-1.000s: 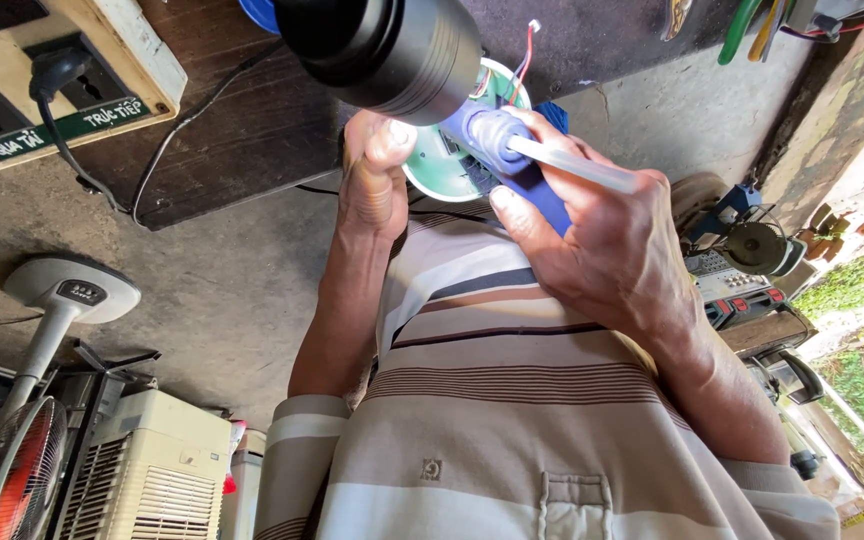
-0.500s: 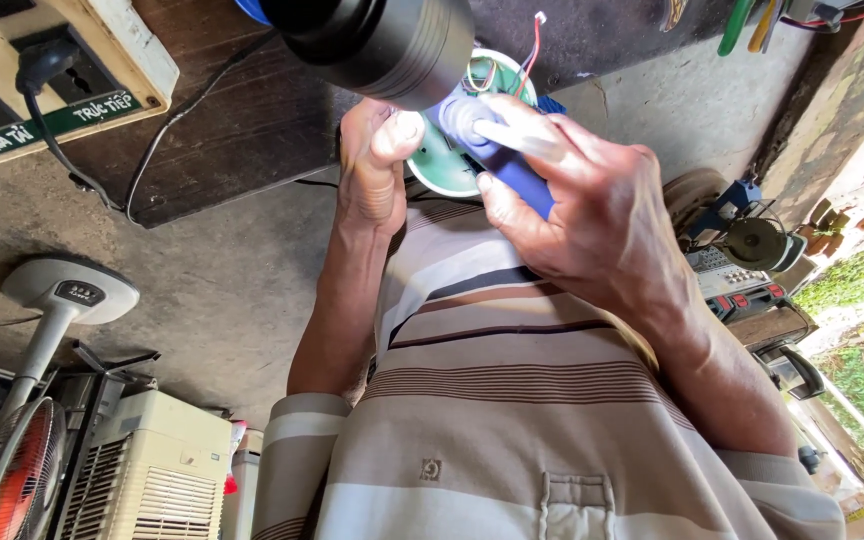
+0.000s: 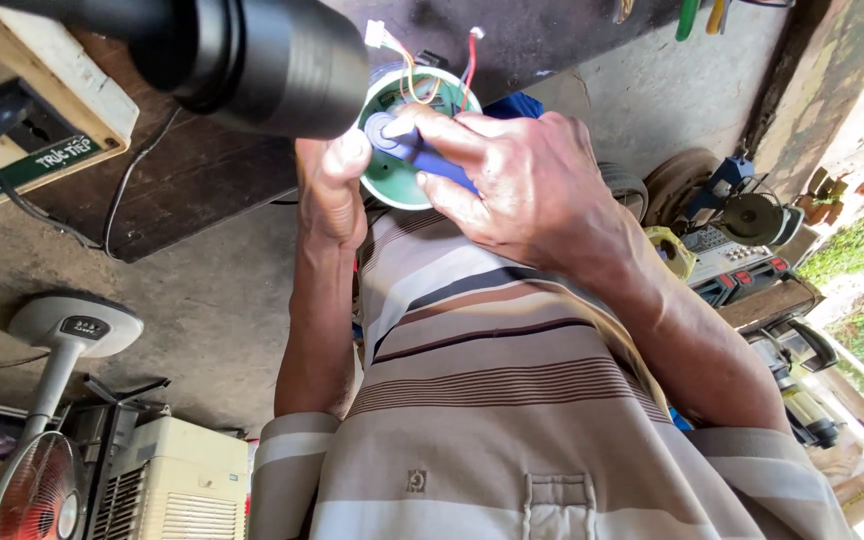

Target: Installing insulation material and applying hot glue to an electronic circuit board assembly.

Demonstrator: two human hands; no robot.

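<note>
My left hand (image 3: 330, 190) holds a round green circuit board (image 3: 389, 188) by its edge, thumb against the rim. My right hand (image 3: 537, 195) is closed on a blue cylindrical cell (image 3: 439, 162) and presses it across the face of the board. Red and yellow wires (image 3: 410, 62) with a small white plug stick up from the far side of the board. A thick black cylinder (image 3: 252, 55) hangs close to the camera and hides part of the board's upper left. Both hands are in front of my striped shirt (image 3: 492, 380).
A wooden box with a socket and a black plug (image 3: 42, 110) lies at the upper left beside a dark wooden board (image 3: 202, 200). A pedestal fan (image 3: 52, 400) and a white appliance (image 3: 182, 480) stand at the lower left. Power tools (image 3: 742, 240) crowd the right.
The pale strip sticking out from under my right fingers a second ago is gone from view. My right fingers have closed further over the blue cell. The left hand keeps its hold.
</note>
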